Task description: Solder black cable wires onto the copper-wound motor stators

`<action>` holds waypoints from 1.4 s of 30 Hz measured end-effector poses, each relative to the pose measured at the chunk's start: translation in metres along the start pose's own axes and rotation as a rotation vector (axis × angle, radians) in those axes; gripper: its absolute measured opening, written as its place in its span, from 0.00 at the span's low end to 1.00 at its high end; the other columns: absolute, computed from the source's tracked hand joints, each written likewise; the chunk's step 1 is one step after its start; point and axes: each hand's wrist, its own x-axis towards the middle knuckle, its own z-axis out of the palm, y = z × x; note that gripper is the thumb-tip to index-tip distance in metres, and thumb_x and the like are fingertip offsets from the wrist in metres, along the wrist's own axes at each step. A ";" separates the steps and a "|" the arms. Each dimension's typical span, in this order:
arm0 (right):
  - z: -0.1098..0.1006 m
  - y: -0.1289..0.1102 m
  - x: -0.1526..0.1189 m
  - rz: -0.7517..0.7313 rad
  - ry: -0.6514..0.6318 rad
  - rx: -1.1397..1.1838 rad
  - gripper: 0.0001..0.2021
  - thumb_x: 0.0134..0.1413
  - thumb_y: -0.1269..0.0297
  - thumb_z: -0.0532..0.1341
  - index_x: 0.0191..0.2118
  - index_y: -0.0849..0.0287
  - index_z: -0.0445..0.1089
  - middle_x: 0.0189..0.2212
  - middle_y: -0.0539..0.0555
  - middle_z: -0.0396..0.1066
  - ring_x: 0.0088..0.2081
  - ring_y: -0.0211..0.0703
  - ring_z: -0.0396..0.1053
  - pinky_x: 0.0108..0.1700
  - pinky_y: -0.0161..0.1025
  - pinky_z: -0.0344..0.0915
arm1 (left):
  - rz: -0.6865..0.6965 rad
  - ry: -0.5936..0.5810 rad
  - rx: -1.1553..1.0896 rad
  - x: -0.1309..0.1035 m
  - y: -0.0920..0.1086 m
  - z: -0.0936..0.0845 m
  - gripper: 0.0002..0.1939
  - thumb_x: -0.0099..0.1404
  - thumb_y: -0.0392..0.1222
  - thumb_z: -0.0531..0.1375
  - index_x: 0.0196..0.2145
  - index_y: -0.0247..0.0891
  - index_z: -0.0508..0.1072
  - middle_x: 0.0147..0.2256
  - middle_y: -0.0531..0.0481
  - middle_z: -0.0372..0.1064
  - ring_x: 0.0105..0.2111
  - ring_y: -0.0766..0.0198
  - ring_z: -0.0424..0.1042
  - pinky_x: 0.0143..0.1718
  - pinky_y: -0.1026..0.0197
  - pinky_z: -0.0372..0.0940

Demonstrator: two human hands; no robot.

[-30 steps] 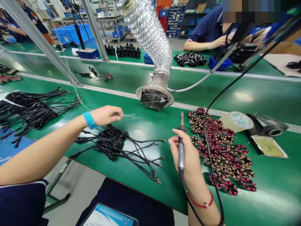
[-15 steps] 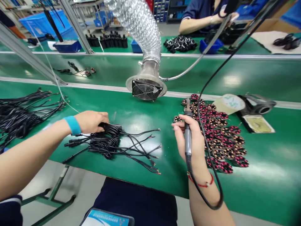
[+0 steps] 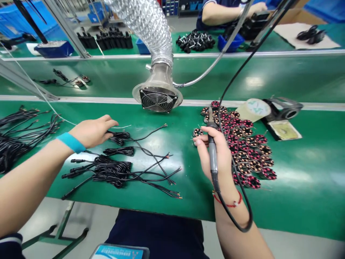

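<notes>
My left hand [image 3: 93,132] is closed at the fingertips on a thin solder wire [image 3: 122,126] and the end of a coiled black cable [image 3: 118,137]. Another coil [image 3: 120,151] lies just below, then a pile of black cables [image 3: 111,171] with bare coloured wire ends pointing right. In my right hand [image 3: 218,151] is a soldering iron [image 3: 212,154], its tip pointing away from me. A small copper-wound motor stator [image 3: 198,132] sits at my right fingertips; I cannot tell whether they grip it. Several red and copper stators [image 3: 242,144] lie beyond that hand.
A fume extractor hood [image 3: 157,95] hangs over the bench. At right stand a soldering iron holder [image 3: 283,108] with a sponge tray [image 3: 285,130] and a tape roll [image 3: 253,109]. More black cables [image 3: 16,144] lie at far left. A co-worker's arm [image 3: 221,14] shows across the bench.
My left hand has moved away from the cable pile, up and left, and a coiled cable now lies apart from it. My right hand keeps the soldering iron. The view has shifted slightly.
</notes>
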 end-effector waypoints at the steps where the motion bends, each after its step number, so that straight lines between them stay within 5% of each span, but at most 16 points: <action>1: 0.000 -0.001 0.000 -0.002 -0.001 -0.006 0.16 0.61 0.65 0.58 0.54 0.54 0.64 0.36 0.51 0.74 0.39 0.39 0.75 0.44 0.39 0.71 | 0.033 0.015 -0.045 0.002 0.009 -0.001 0.18 0.71 0.42 0.50 0.55 0.35 0.68 0.50 0.42 0.65 0.36 0.59 0.71 0.31 0.62 0.59; 8: 0.000 0.000 0.000 0.013 -0.003 0.021 0.16 0.60 0.68 0.57 0.54 0.53 0.64 0.35 0.49 0.73 0.37 0.37 0.73 0.44 0.38 0.70 | 0.373 -0.099 -0.145 0.019 0.083 0.004 0.14 0.72 0.42 0.49 0.46 0.37 0.72 0.46 0.44 0.69 0.38 0.57 0.73 0.38 0.58 0.64; 15: -0.003 -0.002 0.000 0.026 -0.003 0.042 0.15 0.62 0.66 0.56 0.54 0.53 0.63 0.36 0.50 0.73 0.37 0.38 0.73 0.45 0.39 0.70 | 0.514 -0.187 -0.343 0.003 0.084 0.017 0.13 0.71 0.41 0.49 0.36 0.38 0.72 0.38 0.48 0.70 0.35 0.62 0.71 0.37 0.61 0.62; 21: -0.002 -0.005 0.002 -0.005 -0.088 -0.007 0.16 0.60 0.69 0.56 0.53 0.53 0.63 0.36 0.49 0.74 0.38 0.38 0.73 0.45 0.39 0.69 | 0.360 -0.100 -0.422 0.001 0.108 0.007 0.19 0.73 0.49 0.46 0.42 0.38 0.72 0.41 0.46 0.70 0.40 0.58 0.72 0.41 0.59 0.64; 25: 0.007 0.000 -0.003 -0.102 -0.448 -0.181 0.19 0.58 0.73 0.54 0.55 0.55 0.62 0.40 0.53 0.73 0.39 0.42 0.72 0.45 0.41 0.68 | 0.264 -0.069 -0.389 0.007 0.135 -0.006 0.19 0.70 0.55 0.50 0.42 0.38 0.71 0.40 0.46 0.73 0.36 0.56 0.73 0.33 0.59 0.63; 29: 0.017 -0.002 -0.010 -0.169 -0.682 -0.328 0.24 0.57 0.77 0.52 0.59 0.60 0.58 0.46 0.59 0.71 0.47 0.48 0.69 0.50 0.46 0.66 | 0.240 -0.067 -0.385 0.011 0.147 -0.005 0.12 0.69 0.48 0.54 0.38 0.39 0.71 0.36 0.47 0.74 0.33 0.57 0.74 0.29 0.61 0.60; 42: 0.037 0.011 -0.015 -0.298 -0.597 -0.325 0.21 0.58 0.77 0.54 0.57 0.58 0.58 0.41 0.54 0.74 0.40 0.44 0.67 0.44 0.41 0.61 | 0.243 -0.090 -0.815 0.022 0.132 0.008 0.18 0.67 0.52 0.51 0.33 0.37 0.73 0.28 0.52 0.72 0.28 0.64 0.67 0.31 0.63 0.60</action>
